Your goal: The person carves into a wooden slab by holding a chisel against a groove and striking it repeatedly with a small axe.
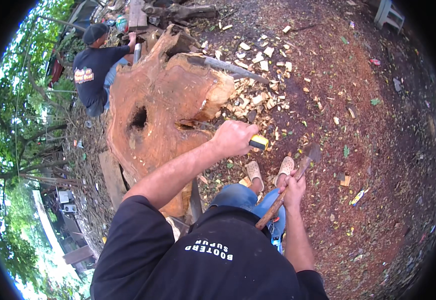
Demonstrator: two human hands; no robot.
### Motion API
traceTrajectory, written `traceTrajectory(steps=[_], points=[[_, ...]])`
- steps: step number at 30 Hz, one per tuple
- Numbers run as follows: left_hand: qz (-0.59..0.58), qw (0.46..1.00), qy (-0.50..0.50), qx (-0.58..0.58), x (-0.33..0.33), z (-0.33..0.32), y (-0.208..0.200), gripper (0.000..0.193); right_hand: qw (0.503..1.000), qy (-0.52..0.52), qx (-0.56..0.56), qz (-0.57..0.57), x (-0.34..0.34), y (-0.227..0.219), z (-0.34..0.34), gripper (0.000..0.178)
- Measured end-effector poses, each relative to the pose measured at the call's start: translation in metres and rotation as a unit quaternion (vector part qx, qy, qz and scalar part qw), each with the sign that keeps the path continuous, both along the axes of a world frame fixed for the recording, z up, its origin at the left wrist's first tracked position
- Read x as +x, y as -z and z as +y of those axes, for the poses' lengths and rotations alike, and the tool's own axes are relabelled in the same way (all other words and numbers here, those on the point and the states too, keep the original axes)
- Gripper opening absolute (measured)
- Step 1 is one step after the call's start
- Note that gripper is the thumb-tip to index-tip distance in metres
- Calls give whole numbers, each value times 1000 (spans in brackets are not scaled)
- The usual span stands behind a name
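Note:
In front of me lies a big reddish-brown wood slab (165,95) with a dark round hole and a narrow slot cut into it. My left hand (234,138) is closed over the slab's right edge around a chisel (259,142), whose yellow and black handle end sticks out of the fist. A thin part of it seems to run toward the slot; the fingers hide the rest. Low on the right, beside my knee, my right hand (293,191) grips a wooden-handled hammer (273,210) partway along the shaft. Its dark head (312,152) points away from me, clear of the slab.
Pale wood chips (258,100) litter the ground right of the slab. A grey bar (228,66) juts from its far side. At the far left a co-worker (95,67) in a dark shirt and cap sits by the slab. A white plastic stool (389,19) stands far right.

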State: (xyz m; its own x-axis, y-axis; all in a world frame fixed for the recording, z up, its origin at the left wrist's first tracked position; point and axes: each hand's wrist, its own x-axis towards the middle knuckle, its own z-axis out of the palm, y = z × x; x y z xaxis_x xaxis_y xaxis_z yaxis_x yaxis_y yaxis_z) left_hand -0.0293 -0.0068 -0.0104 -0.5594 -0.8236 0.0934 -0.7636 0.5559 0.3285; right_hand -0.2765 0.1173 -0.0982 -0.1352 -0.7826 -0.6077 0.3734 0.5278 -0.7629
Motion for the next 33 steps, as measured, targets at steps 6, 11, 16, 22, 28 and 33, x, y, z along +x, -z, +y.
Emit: traceTrajectory(steps=[6,11,16,22,28,33], points=[[16,1000,-9,-22,-7,-9,3,22,978,22,-204,41,57,19,21,21],[-41,999,-33,-4,2,-10,4,24,933,-184,-206,230,84,9,7,26],[-48,997,-54,14,4,-14,6,23,980,99,-161,-58,62,-35,-9,21],[-70,996,-51,32,4,-19,10,23,982,-155,-98,52,87,-2,-7,17],[-75,994,-64,37,7,-17,4,22,984,79,-140,-70,57,-34,-21,19],[-38,996,-61,61,-6,-24,2,21,956,-230,-97,156,89,12,-10,19]])
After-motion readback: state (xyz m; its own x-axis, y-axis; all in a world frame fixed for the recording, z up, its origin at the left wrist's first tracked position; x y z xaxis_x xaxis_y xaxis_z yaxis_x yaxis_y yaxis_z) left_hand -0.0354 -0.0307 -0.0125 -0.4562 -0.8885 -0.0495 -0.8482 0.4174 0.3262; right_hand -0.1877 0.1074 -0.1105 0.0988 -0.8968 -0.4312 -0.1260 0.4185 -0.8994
